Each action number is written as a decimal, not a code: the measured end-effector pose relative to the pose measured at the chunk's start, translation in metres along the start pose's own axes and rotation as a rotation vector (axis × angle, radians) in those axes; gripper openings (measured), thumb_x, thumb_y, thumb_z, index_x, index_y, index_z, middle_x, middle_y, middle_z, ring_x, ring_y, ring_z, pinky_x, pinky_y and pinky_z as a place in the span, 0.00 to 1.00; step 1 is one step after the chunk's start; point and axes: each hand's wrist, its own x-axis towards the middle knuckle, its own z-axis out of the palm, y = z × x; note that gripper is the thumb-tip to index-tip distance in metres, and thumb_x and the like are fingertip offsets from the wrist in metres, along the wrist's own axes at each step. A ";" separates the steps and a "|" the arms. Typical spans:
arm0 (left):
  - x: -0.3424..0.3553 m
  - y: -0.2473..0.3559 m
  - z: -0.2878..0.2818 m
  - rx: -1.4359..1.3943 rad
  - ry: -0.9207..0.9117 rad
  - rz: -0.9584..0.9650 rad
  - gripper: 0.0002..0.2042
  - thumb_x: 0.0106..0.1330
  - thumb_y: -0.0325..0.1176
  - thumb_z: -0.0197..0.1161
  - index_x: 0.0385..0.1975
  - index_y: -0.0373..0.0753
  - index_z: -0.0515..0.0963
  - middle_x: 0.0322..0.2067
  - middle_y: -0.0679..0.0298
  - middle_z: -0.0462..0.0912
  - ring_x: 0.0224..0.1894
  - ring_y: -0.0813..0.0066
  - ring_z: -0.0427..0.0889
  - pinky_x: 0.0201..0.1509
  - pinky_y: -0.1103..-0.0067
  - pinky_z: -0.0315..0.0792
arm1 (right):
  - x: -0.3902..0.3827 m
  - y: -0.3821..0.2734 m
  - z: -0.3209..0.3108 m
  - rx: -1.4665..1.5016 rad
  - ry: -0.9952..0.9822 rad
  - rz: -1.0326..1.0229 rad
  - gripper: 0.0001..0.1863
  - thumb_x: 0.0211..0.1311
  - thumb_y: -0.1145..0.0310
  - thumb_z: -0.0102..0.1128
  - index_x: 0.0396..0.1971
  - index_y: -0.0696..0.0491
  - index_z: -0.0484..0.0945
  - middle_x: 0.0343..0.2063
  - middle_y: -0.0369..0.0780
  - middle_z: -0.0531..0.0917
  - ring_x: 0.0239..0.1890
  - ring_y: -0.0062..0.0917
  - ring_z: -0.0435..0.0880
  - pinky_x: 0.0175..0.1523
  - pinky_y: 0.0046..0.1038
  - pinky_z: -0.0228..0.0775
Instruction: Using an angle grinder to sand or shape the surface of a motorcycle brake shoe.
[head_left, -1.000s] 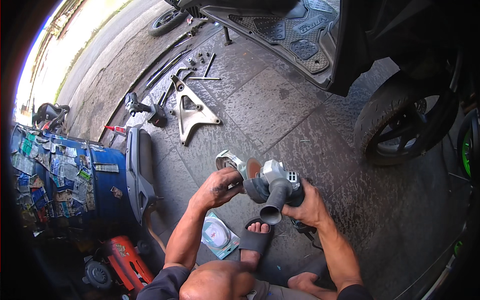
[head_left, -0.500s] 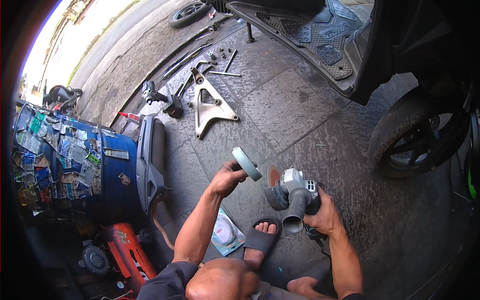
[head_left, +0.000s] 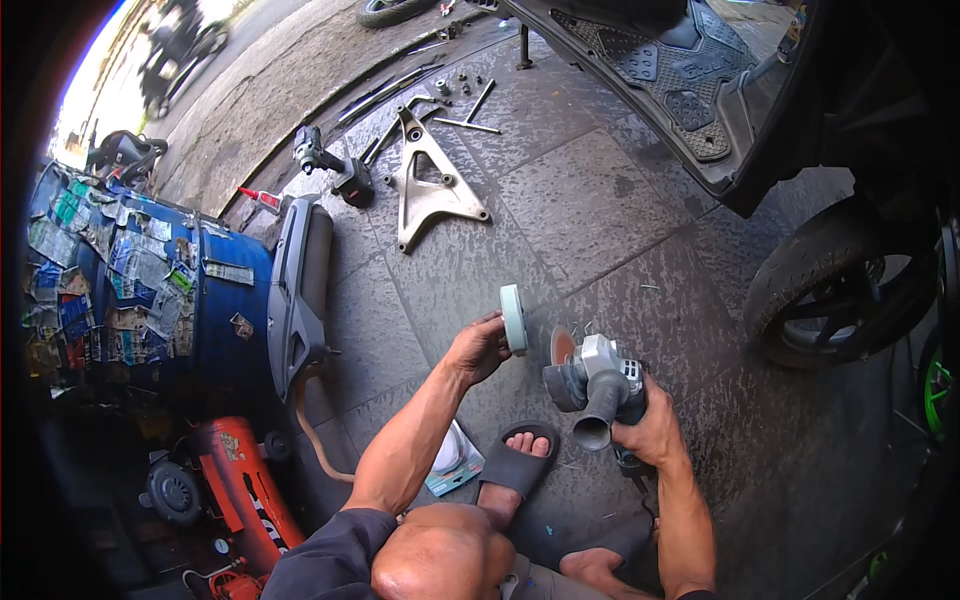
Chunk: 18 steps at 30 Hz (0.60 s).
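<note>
My left hand point(head_left: 481, 350) grips a pale green ring-shaped part point(head_left: 514, 318) by its side, holding it nearly upright and edge-on above the floor. My right hand point(head_left: 650, 425) is wrapped round the body of an angle grinder point(head_left: 600, 368), which has a black tube-shaped piece pointing toward me. The grinder's reddish disc point(head_left: 562, 346) faces the ring, with a small gap between them. Whether the disc is spinning I cannot tell. Below my left forearm, a blister pack point(head_left: 457, 462) lies on the floor beside my sandalled foot, partly hidden by my arm and knee.
A metal bracket point(head_left: 428, 185), a cordless impact wrench point(head_left: 335, 170) and a T-handle wrench point(head_left: 470, 122) lie ahead. A blue drum point(head_left: 235, 300) and red compressor point(head_left: 245, 480) stand left, beside a grey motorcycle part point(head_left: 292, 290). A scooter point(head_left: 735, 170) and wheel point(head_left: 765, 290) are right.
The ring has turned from tilted to nearly upright and shifted slightly right. The grinder has also moved a little right in view. A motorcycle now appears on the road at upper left.
</note>
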 end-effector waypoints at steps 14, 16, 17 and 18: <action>-0.016 0.026 0.012 0.043 -0.167 0.247 0.18 0.71 0.34 0.62 0.56 0.33 0.73 0.45 0.57 0.83 0.43 0.69 0.84 0.45 0.74 0.79 | -0.001 -0.010 0.005 -0.063 -0.002 0.001 0.37 0.37 0.58 0.82 0.49 0.60 0.77 0.41 0.52 0.86 0.47 0.42 0.87 0.52 0.38 0.77; -0.022 0.027 0.021 0.056 -0.189 0.262 0.18 0.70 0.33 0.62 0.56 0.33 0.73 0.45 0.57 0.83 0.44 0.68 0.84 0.49 0.72 0.80 | -0.002 -0.011 0.004 -0.050 -0.009 -0.001 0.37 0.37 0.58 0.81 0.49 0.60 0.77 0.41 0.52 0.86 0.47 0.42 0.87 0.52 0.38 0.77; -0.028 0.028 0.032 0.051 -0.169 0.270 0.17 0.70 0.33 0.63 0.54 0.32 0.74 0.43 0.58 0.83 0.41 0.71 0.83 0.45 0.75 0.79 | -0.002 -0.011 0.002 -0.054 -0.007 0.001 0.37 0.37 0.58 0.81 0.49 0.60 0.77 0.41 0.52 0.86 0.47 0.42 0.87 0.52 0.38 0.77; -0.030 0.028 0.038 0.046 -0.150 0.278 0.16 0.70 0.32 0.63 0.53 0.32 0.74 0.40 0.59 0.83 0.38 0.74 0.82 0.41 0.77 0.77 | -0.003 -0.010 0.001 -0.069 -0.004 0.002 0.37 0.38 0.58 0.81 0.49 0.60 0.77 0.41 0.51 0.86 0.47 0.42 0.87 0.52 0.38 0.77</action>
